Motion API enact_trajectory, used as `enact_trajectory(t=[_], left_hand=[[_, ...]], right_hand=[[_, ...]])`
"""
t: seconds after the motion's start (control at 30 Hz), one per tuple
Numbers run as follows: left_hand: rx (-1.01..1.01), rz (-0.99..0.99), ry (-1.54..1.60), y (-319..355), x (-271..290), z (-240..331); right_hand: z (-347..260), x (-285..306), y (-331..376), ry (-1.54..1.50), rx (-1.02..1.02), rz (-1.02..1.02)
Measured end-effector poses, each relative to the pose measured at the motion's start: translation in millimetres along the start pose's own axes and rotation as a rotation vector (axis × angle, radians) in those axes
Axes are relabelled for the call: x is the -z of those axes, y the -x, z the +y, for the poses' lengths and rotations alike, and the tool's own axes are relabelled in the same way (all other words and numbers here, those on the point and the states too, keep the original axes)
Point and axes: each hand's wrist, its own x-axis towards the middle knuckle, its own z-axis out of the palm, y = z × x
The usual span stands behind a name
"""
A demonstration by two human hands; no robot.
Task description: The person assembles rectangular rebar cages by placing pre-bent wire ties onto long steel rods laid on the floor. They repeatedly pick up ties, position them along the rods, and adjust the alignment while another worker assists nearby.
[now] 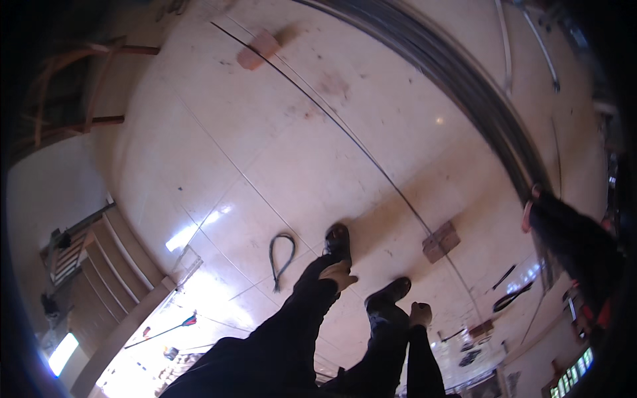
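Hanging apart and empty over the glossy cream tiled floor [279, 146]: left hand [340, 274] loosely curled, right hand [419, 314] fisted (bent black wire loop [281, 255] nearby)

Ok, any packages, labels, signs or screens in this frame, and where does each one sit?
Small lit screen-like panel: lower right corner, rectangular, green and white glow, too small to make out further.
Bright white rectangular light panel: lower left edge, plain glow.
No packages, labels or signs can be made out on the pale tiled floor.

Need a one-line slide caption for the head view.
Person standing on a tiled floor, both hands empty: left hand, right hand; bent wire loop near the shoes.
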Motion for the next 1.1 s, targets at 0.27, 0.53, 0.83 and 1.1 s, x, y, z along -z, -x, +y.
enact_trajectory(t=[0.27, 0.53, 0.83, 1.1], left_hand=[[0.166, 0.768, -0.401, 28.2, 351.5, -65.0], [0.049, 1.054, -0.694, -147.9, 689.8, -50.2], [-0.050, 1.120, -0.327, -282.8, 740.4, -55.7], [0.002, 1.084, -0.253, -291.5, 762.4, -41.6]], right_hand=[[-357.9, 61.7, 12.0, -0.096, 0.797, 0.241], [-831.9, -37.2, -7.3, -0.225, 1.059, 0.479], [-971.7, -108.1, -27.6, 0.022, 0.909, 0.044], [-970.7, -73.4, -46.2, -0.083, 0.891, 0.192]])
